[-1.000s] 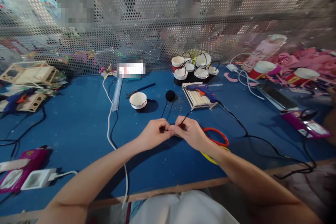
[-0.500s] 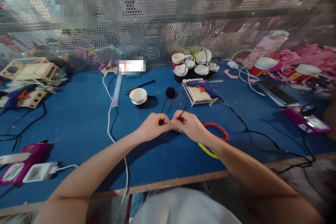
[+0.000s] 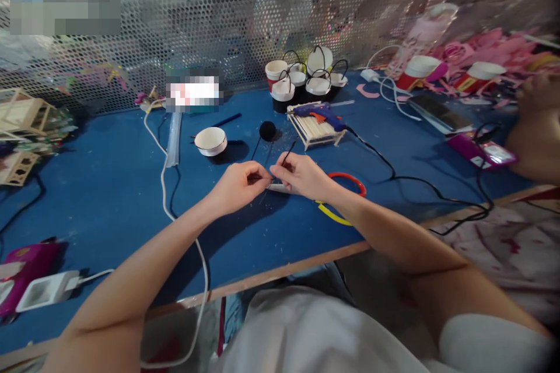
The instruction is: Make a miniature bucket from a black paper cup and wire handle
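Observation:
My right hand (image 3: pixel 301 176) is closed in a pinch on a thin black stem (image 3: pixel 289 152), whose upper end sticks out above the fingers. My left hand (image 3: pixel 240 187) is pinched shut close beside it, fingertips almost meeting the right ones; what sits between its fingers is too small to make out. Below the fingertips a whitish strip (image 3: pixel 280 188) shows, partly covered by the right hand. Just beyond the hands rests a fuzzy black ball (image 3: pixel 268 131), with a thin black line running from it toward my left hand. A small white bowl with a black base (image 3: pixel 210 141) stands left of the ball.
A blue glue gun (image 3: pixel 321 115) lies on a small stick rack (image 3: pixel 317 131), its cord trailing right. Several cups with black handles (image 3: pixel 283 91) stand behind. Red (image 3: pixel 359 183) and yellow (image 3: pixel 335 215) curved pieces lie by my right forearm. A white cable (image 3: pixel 166 192) crosses the left side.
The view has shifted, so the tabletop things appear higher and further left. My fingertips have drawn slightly apart, and more of the whitish strip shows beneath them.

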Tool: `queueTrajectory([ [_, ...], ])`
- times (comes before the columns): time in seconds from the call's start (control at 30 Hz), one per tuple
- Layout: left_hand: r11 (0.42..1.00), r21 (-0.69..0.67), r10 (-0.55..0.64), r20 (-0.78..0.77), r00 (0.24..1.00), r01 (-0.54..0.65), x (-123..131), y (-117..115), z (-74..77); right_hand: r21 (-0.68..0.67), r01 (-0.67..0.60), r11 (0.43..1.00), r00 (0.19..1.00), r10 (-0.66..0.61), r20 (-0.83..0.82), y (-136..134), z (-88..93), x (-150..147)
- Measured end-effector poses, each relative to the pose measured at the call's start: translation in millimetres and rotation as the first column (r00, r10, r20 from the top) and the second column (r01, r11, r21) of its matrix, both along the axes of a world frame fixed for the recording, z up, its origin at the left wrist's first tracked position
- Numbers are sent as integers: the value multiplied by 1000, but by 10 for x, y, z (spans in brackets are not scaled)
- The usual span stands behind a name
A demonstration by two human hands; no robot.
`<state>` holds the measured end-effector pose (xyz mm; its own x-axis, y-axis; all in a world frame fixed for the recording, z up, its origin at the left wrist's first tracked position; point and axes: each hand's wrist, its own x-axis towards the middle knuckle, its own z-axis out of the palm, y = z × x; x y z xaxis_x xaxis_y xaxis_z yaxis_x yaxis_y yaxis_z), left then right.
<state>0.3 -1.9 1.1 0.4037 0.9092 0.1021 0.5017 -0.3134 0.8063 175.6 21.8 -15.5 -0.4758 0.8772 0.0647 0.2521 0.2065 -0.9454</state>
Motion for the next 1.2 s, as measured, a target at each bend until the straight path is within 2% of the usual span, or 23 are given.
queueTrajectory([
  [0.13,998,-54,20,47,999,-17,10,-2,-27,86,36,996,999,-38,21,-6,-5,-5],
  [0.3,999,29,25,-22,999,-24,14,-21,-79,179,65,982,993,-82,88,-14,-16,-17],
  [0.43,997,41,64,-47,997,-62,38,-34,-89,197,78,977,989,-102,112,-40,-25,-31],
  [0.5,997,-16,78,-18,997,-78,47,-32,-81,179,78,981,991,-96,94,-53,-19,-28],
  [0.57,989,-136,67,52,996,-59,48,-24,-69,130,46,990,997,-53,52,-58,-3,-13],
  [0.67,953,-303,59,184,981,0,41,-17,-56,27,-84,996,996,85,-41,-42,33,19],
  [0.8,927,-374,64,261,963,40,42,-27,-62,-63,-194,979,978,188,-92,-9,51,37],
  [0.93,940,-342,85,234,968,0,46,-25,-52,-80,-132,988,987,123,-108,-4,22,23],
  [1.07,948,-316,98,190,977,-33,47,-16,-3,18,-28,999,999,29,-42,-15,0,5],
  [1.2,951,-307,96,164,982,-41,54,-20,6,82,19,996,1000,-19,-4,-22,3,-4],
])
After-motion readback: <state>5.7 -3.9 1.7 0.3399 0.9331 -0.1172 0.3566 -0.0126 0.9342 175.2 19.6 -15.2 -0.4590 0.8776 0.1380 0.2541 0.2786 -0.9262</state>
